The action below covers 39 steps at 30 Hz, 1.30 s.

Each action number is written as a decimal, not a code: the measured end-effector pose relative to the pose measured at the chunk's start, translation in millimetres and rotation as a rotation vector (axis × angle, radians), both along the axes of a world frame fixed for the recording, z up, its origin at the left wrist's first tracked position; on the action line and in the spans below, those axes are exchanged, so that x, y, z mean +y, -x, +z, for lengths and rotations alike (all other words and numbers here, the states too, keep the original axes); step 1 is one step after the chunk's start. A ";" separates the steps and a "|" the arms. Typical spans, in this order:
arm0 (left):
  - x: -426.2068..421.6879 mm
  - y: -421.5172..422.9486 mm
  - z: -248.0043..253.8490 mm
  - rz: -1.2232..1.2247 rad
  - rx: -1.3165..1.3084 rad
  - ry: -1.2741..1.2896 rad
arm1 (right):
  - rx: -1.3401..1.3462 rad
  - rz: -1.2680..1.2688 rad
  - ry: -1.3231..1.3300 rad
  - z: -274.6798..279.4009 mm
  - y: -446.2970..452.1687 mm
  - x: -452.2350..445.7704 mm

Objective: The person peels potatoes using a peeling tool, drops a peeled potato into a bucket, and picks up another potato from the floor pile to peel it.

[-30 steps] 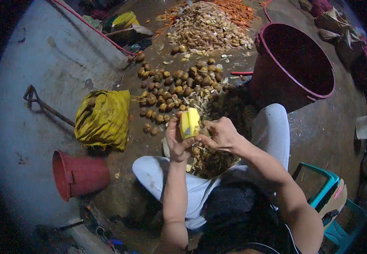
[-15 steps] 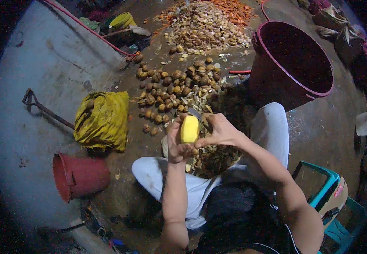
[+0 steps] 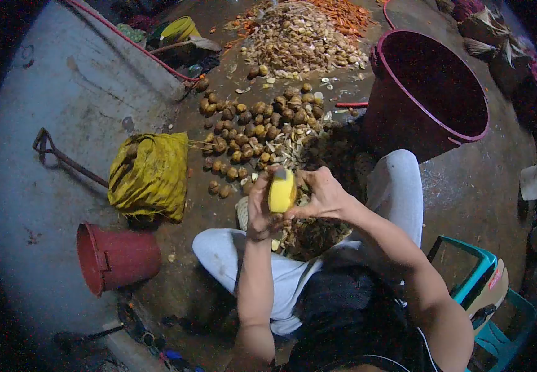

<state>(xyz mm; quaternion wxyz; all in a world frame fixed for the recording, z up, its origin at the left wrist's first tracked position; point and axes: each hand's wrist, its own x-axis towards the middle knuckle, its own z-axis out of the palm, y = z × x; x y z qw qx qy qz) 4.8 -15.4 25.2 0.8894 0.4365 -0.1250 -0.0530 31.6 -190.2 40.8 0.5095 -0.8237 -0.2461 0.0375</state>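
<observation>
A peeled yellow root vegetable (image 3: 281,197), shaped like a large potato, is held up above my lap. My left hand (image 3: 259,208) is wrapped round its left side. At the vegetable's upper end lies the short grey blade of a knife (image 3: 281,174). My right hand (image 3: 325,197) closes on the knife, whose handle is hidden in the fingers, and the thumb rests near the vegetable's lower right side. Peelings (image 3: 299,232) lie on the floor under both hands. Just beyond are many unpeeled brown roots (image 3: 259,118).
Ahead stands a heap of pale cut pieces (image 3: 299,40) beside orange pieces (image 3: 343,17). A big dark red tub (image 3: 392,111) is at right. To the left are a yellow sack (image 3: 147,180), a red bucket (image 3: 126,257) and a long handle (image 3: 73,164). Teal stools (image 3: 476,266) stand behind right.
The knife blade has moved from beyond the vegetable's top right onto its upper end. The vegetable has shifted slightly right and turned a little in my left hand.
</observation>
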 end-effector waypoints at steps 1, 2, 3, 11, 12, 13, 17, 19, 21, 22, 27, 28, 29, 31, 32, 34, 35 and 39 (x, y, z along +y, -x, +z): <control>0.3 -0.4 -1.1 0.000 0.000 0.000 | -0.025 -0.005 0.025 -4.1 0.7 1.3; -0.3 -0.7 -2.0 0.046 -0.015 -0.007 | -0.050 -0.010 0.049 -6.3 1.8 2.1; -1.7 -1.0 -0.5 0.093 -0.030 -0.014 | -0.050 -0.010 0.050 -5.1 3.6 2.5; -3.9 1.1 4.5 0.136 0.052 -0.025 | -0.033 0.006 0.020 -13.3 -0.7 5.3; -4.1 1.8 6.9 0.093 0.098 0.017 | 0.133 0.023 -0.117 -11.3 -3.3 6.1; -3.4 0.7 7.0 0.094 0.098 0.018 | 0.132 0.024 -0.116 -7.9 -4.6 5.0; -2.3 -3.2 1.4 0.022 0.056 0.052 | 0.042 -0.027 -0.060 0.3 -6.6 0.9; 1.5 -3.1 -0.3 -0.036 0.023 0.030 | -0.009 0.004 -0.076 0.5 -6.7 1.5; -2.2 -0.3 4.5 -0.014 0.041 0.043 | 0.019 0.015 -0.032 5.5 -6.6 -1.3; -4.0 0.4 7.9 0.010 0.057 0.057 | 0.047 0.027 0.014 7.5 -6.7 -2.2; 4.5 2.3 12.3 -0.064 0.059 0.011 | 0.030 0.056 0.011 -3.1 -7.8 -0.3; 5.0 2.8 13.5 -0.083 0.067 -0.010 | 0.016 0.059 0.016 -7.2 -8.1 0.1; 5.0 2.7 12.0 -0.083 0.068 -0.011 | 0.017 0.059 0.016 -10.9 -8.1 0.1; 4.3 2.3 10.1 -0.076 0.035 -0.019 | -0.017 0.063 -0.001 -12.2 -7.5 0.0; 3.9 3.0 10.0 -0.077 0.035 -0.019 | -0.017 0.063 -0.001 -11.6 -6.5 -0.9; 1.8 4.6 14.5 -0.081 0.049 -0.019 | 0.025 0.101 -0.029 -1.2 -4.1 -2.2; 2.5 4.4 12.4 -0.081 0.048 -0.019 | 0.025 0.101 -0.029 2.4 -2.6 -1.4; 3.4 1.9 -0.8 0.017 -0.072 -0.092 | -0.037 0.028 0.023 12.9 3.3 -0.8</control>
